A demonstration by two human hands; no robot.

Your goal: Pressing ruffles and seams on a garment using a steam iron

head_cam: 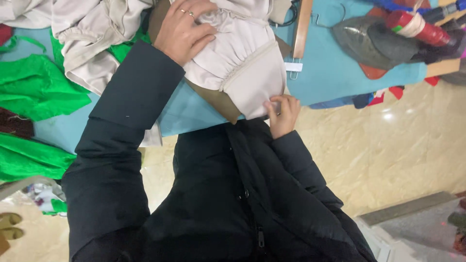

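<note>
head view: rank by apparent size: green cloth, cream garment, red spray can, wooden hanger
1. Cream garment, under the left hand, its cuff edge pinched by the right hand.
2. Green cloth; close to the garment in spread, both cut off by the frame, so that order is unsure.
3. Wooden hanger, partly hidden.
4. Red spray can.

Left hand (183, 30): your fingertips run off the top edge.
Cream garment (238, 58): its upper part is cut off.
Wooden hanger (302, 34): you see only one arm.
Right hand (283, 114): your fingertips tuck under the cuff.

Both hands: left (183, 30) spread flat, right (282, 112) fingers pinched.
</note>
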